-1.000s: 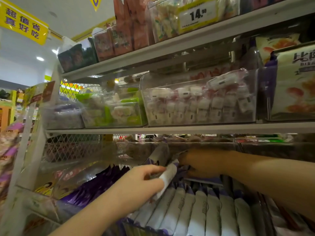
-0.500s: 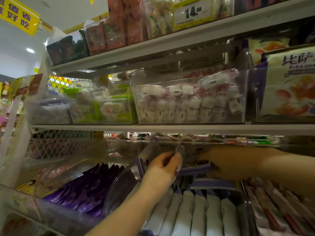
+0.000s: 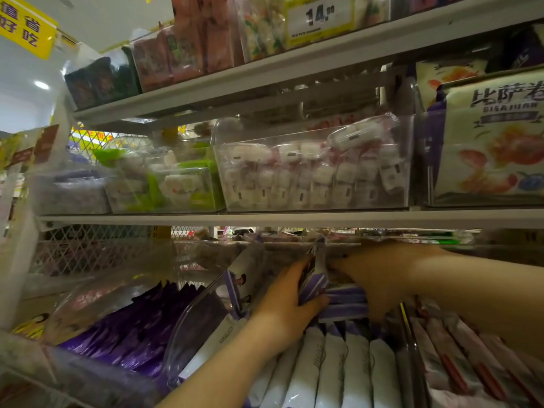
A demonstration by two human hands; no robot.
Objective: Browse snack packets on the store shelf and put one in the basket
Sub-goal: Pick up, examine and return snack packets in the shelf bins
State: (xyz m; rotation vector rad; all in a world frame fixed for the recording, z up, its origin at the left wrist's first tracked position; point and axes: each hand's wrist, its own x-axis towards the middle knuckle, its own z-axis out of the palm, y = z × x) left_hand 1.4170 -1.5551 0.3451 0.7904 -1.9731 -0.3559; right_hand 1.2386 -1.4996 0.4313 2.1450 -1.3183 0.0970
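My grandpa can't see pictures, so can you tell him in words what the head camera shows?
Two bare hands reach into a clear bin of white and purple snack packets in a store. The left hand grips one packet; the right hand reaches in beside it.

Our left hand (image 3: 290, 301) grips a purple-white packet (image 3: 314, 279). Our right hand (image 3: 379, 278) lies just beside it, over stacked packets (image 3: 344, 301).

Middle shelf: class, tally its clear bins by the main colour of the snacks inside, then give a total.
Purplish-snack bin: 1
Green-and-white-snack bin: 1
Pink-and-white-snack bin: 1
Cream-bag bin, fruit pictured on the bags: 1
Total: 4 bins
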